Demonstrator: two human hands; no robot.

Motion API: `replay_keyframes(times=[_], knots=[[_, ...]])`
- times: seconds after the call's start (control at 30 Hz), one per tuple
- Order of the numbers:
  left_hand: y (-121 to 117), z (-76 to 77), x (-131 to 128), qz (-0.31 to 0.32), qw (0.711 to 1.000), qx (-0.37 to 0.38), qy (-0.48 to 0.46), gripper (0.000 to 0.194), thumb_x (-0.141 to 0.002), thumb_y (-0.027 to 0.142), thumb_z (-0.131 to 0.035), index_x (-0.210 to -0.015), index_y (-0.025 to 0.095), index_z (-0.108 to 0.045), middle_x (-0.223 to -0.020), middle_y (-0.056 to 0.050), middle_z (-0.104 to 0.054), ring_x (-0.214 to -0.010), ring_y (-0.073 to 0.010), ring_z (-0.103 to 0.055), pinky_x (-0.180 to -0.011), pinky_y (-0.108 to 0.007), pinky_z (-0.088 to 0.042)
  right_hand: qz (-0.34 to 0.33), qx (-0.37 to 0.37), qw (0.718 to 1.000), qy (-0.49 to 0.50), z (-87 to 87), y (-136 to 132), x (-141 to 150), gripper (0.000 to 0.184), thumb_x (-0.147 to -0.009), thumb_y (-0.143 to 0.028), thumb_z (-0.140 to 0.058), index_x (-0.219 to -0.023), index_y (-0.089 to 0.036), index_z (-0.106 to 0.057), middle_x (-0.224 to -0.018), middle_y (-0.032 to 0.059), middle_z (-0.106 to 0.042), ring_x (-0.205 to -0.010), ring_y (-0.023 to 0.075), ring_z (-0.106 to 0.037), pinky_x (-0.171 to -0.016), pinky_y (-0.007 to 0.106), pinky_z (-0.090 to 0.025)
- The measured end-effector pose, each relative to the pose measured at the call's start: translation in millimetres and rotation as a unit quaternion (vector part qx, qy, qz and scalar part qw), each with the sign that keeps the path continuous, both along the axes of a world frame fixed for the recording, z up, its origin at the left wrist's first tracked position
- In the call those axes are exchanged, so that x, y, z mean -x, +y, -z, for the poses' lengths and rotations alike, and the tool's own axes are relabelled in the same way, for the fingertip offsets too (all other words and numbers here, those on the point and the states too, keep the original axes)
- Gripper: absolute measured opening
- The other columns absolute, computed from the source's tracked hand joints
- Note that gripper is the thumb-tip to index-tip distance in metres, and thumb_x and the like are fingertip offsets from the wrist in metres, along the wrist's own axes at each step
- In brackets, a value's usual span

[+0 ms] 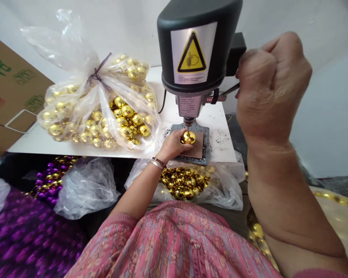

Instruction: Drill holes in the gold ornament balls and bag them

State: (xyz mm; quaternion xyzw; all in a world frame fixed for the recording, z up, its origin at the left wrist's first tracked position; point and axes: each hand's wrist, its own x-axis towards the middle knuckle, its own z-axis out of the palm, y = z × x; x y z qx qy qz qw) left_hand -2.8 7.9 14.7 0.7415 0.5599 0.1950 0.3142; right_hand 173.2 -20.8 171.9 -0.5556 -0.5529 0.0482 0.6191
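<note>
My left hand pinches a shiny gold faceted ball between thumb and fingers. The ball rests on a brown board on the grey base of a bench drill press. Right above the ball is the drill's chuck, its thin bit reaching down to the ball's top; I cannot tell how deep it goes. My right hand is closed in a fist around the drill press's feed lever, whose grip end is hidden inside the fingers.
A tied clear plastic bag of gold balls stands left on the white table. Below the table's front edge, an open plastic bag holds more gold balls. A cardboard box and purple balls are at the left. Dark shavings surround the base.
</note>
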Motion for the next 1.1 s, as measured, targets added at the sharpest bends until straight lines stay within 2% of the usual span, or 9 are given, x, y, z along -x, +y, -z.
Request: replay_keyframes(times=[0.13,0.3,0.37,0.47,0.63,0.77,0.9,1.1], knots=[[-1.5,1.3,0.1,0.000,1.000,-0.005,-0.015,0.064,-0.075,0.023,-0.087,-0.137,0.019,-0.073,-0.126,-0.008,-0.078,-0.112,-0.0260,-0.072,-0.101,-0.037,-0.057,-0.003,-0.098,0.995,-0.034,21.0,-11.6,-0.6,0.022,-0.090,-0.035,-0.045,-0.077,-0.020,-0.037,-0.065,-0.0049,-0.043,-0.062,0.0023,-0.039,-0.066,0.018,-0.035],[-2.9,1.1,-0.9,0.004,1.000,-0.008,-0.012,0.059,-0.076,0.023,-0.086,-0.134,0.020,-0.074,-0.119,-0.006,-0.079,-0.106,-0.0258,-0.073,-0.095,-0.035,-0.058,0.022,-0.135,0.988,-0.068,45.3,-18.7,-0.1,0.016,-0.087,-0.031,-0.048,-0.078,-0.018,-0.045,-0.065,-0.0055,-0.049,-0.057,0.0012,-0.038,-0.060,0.017,-0.032],[-2.9,2.1,-0.9,0.003,1.000,-0.011,-0.008,0.059,-0.076,0.024,-0.086,-0.133,0.020,-0.075,-0.120,-0.006,-0.079,-0.107,-0.0259,-0.073,-0.096,-0.035,-0.058,0.044,-0.154,0.981,-0.108,55.6,-21.1,-1.3,0.014,-0.088,-0.029,-0.050,-0.080,-0.017,-0.048,-0.066,-0.0056,-0.051,-0.058,0.0013,-0.039,-0.060,0.017,-0.033],[-2.9,3.7,-0.8,0.000,1.000,-0.017,0.005,0.062,-0.077,0.023,-0.086,-0.137,0.019,-0.073,-0.126,-0.008,-0.079,-0.113,-0.0272,-0.073,-0.099,-0.036,-0.058,0.059,-0.142,0.977,-0.148,68.8,-25.0,-3.3,0.015,-0.089,-0.031,-0.050,-0.082,-0.018,-0.050,-0.066,-0.0053,-0.051,-0.059,0.0031,-0.041,-0.060,0.020,-0.033],[-3.8,5.9,-1.2,-0.008,1.000,-0.018,0.009,0.068,-0.078,0.022,-0.087,-0.144,0.019,-0.070,-0.137,-0.010,-0.076,-0.123,-0.0285,-0.071,-0.108,-0.037,-0.056,0.060,-0.130,0.978,-0.150,81.9,-28.1,-4.0,0.020,-0.095,-0.038,-0.049,-0.087,-0.019,-0.050,-0.070,-0.0042,-0.050,-0.062,0.0045,-0.044,-0.062,0.022,-0.036],[-4.0,9.0,-0.5,-0.006,1.000,-0.024,-0.012,0.065,-0.077,0.023,-0.088,-0.140,0.022,-0.073,-0.134,-0.008,-0.077,-0.124,-0.0289,-0.071,-0.110,-0.038,-0.055,0.059,-0.154,0.975,-0.149,90.7,-29.5,-2.6,0.019,-0.099,-0.037,-0.048,-0.092,-0.021,-0.053,-0.073,-0.0038,-0.052,-0.064,0.0047,-0.050,-0.063,0.021,-0.041],[-3.0,11.5,0.8,-0.003,0.999,-0.018,-0.032,0.063,-0.076,0.022,-0.087,-0.137,0.022,-0.074,-0.130,-0.006,-0.078,-0.122,-0.0284,-0.071,-0.109,-0.036,-0.055,0.061,-0.167,0.974,-0.144,98.4,-30.2,-2.1,0.020,-0.101,-0.037,-0.047,-0.092,-0.022,-0.056,-0.074,-0.0030,-0.055,-0.064,0.0059,-0.052,-0.065,0.022,-0.044],[-2.2,13.8,2.3,0.019,0.998,-0.009,-0.062,0.052,-0.078,0.022,-0.085,-0.129,0.021,-0.076,-0.116,-0.005,-0.080,-0.107,-0.0255,-0.073,-0.098,-0.034,-0.056,0.040,-0.193,0.974,-0.111,111.0,-25.2,-1.3,0.014,-0.101,-0.030,-0.046,-0.095,-0.022,-0.056,-0.079,-0.0018,-0.054,-0.069,0.0061,-0.052,-0.070,0.022,-0.043]])
